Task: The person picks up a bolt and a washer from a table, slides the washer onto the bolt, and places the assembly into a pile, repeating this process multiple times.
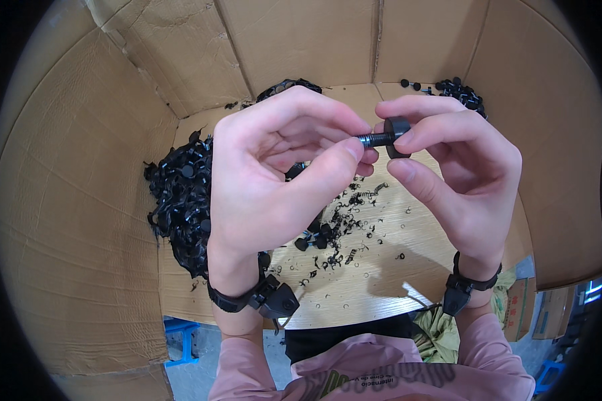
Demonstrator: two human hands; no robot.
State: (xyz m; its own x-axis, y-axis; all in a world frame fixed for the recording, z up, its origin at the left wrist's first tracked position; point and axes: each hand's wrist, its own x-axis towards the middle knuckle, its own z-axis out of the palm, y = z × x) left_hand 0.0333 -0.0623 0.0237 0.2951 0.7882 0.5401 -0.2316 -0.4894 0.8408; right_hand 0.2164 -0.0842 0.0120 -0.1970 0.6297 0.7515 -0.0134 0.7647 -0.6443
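Held up above the table is a bolt with a round black head (397, 137) and a threaded metal shank, lying sideways between my hands. My left hand (281, 160) pinches the shank's free end between thumb and fingers. On the other side, my right hand (458, 154) grips the black head with its thumb and fingers. Below them, black shavings and small curled scraps (354, 214) lie scattered over the wooden table. A few more black-headed bolts (314, 237) rest among the scraps, partly hidden by my left hand.
A large heap of black parts with flashing (184, 200) stands at the left. Further black-headed bolts (458, 95) are piled at the back right. Tall cardboard walls (308, 40) surround the table (394, 287) at the back and sides. Black straps circle both my wrists.
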